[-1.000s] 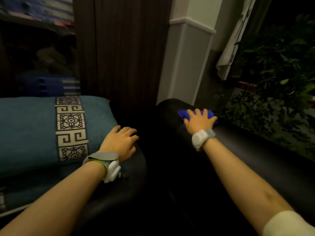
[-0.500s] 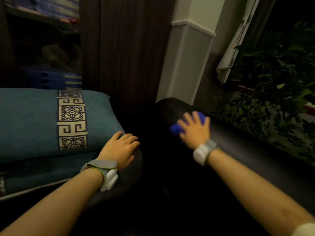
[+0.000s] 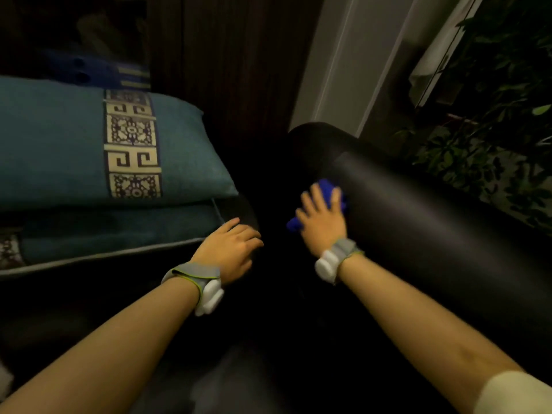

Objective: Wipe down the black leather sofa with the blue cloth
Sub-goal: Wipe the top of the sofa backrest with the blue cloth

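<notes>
Right hand (image 3: 324,224) presses flat, fingers spread, on cloth (image 3: 328,189) at the sofa (image 3: 433,222) arm's inner face. The arm's long axis runs 10 to 4 o'clock. Left hand (image 3: 231,252) rests loosely curled, empty.

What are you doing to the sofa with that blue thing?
A person is wiping the black leather sofa. The right hand presses the blue cloth flat against the inner side of the sofa's armrest. The left hand rests on the seat, beside two stacked teal cushions.
</notes>
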`<state>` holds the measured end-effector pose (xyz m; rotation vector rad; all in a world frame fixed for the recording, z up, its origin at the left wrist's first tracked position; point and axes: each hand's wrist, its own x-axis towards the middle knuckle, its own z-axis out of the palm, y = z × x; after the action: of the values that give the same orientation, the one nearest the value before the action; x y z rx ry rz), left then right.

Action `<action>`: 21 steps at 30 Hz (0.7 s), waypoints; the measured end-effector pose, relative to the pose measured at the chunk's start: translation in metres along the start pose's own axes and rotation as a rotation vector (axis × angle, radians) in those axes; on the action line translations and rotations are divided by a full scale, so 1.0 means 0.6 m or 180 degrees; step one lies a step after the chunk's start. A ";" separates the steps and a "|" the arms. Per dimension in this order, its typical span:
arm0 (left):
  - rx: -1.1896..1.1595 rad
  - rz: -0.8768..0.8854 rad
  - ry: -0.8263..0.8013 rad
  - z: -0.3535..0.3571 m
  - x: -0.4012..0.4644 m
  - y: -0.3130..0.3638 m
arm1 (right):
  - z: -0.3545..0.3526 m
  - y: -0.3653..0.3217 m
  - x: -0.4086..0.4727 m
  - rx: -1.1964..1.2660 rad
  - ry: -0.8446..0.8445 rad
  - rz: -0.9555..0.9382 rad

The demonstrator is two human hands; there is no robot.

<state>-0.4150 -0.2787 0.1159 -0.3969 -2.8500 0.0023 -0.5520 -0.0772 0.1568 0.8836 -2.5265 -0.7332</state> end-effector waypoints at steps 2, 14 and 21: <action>-0.0156 -0.0019 -0.0078 0.048 -0.028 0.020 | 0.060 -0.078 -0.027 -0.0250 -0.0467 -0.0517; -0.0907 -0.0294 -0.1790 0.282 -0.078 0.012 | 0.273 -0.251 -0.086 -0.1253 -0.1073 -0.2240; -0.1652 -0.0849 -0.2028 0.302 -0.052 -0.008 | 0.256 -0.264 -0.082 -0.0918 -0.1002 -0.2109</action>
<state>-0.4344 -0.2857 -0.0667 -0.1103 -3.4859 -0.8111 -0.5171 -0.0970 -0.0660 1.6195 -2.2652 -1.4925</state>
